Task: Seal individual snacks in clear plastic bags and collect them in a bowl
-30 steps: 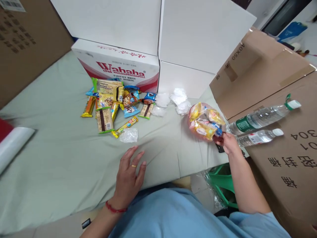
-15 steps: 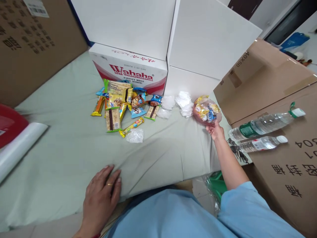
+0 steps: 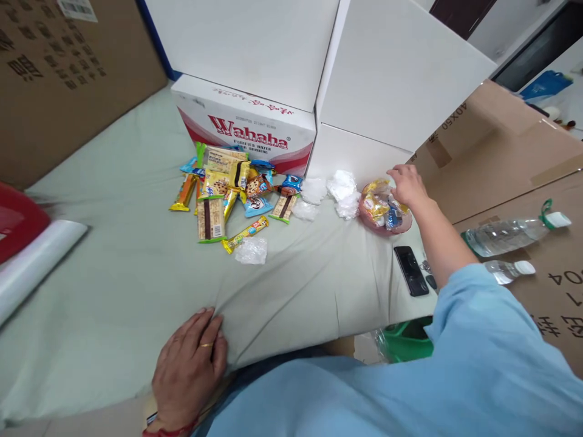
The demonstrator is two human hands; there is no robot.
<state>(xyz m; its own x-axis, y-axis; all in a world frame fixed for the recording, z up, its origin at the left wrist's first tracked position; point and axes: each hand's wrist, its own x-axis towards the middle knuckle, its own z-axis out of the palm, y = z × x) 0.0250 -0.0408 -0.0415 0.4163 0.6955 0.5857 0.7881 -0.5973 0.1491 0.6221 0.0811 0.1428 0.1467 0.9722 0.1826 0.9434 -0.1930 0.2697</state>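
My left hand (image 3: 189, 364) lies palm down on the green-grey cloth at the near edge, fingers stretched and holding nothing. Over the far right side of a pinkish see-through bowl (image 3: 382, 232) is my right hand (image 3: 409, 185). Its fingers are apart, with nothing visible in them. In the bowl sit yellow and blue snack wrappers (image 3: 376, 207). White crumpled plastic packets (image 3: 341, 185) lie just left of the bowl. Further left is a pile of packaged snacks (image 3: 223, 173), with a yellow snack bar (image 3: 246, 234) and a clear crumpled wrapper (image 3: 252, 250) in front.
A Wahaha carton (image 3: 250, 130) and white boxes (image 3: 364, 73) stand behind the snacks. A black phone (image 3: 411, 271) lies on the cloth near the right edge. Water bottles (image 3: 512, 235) are beside my right arm. At the left lies a white roll (image 3: 40, 261).
My right hand has left the bowl's near rim and moved up and away to its far right side. The phone under my forearm has come into sight. My left hand stays put.
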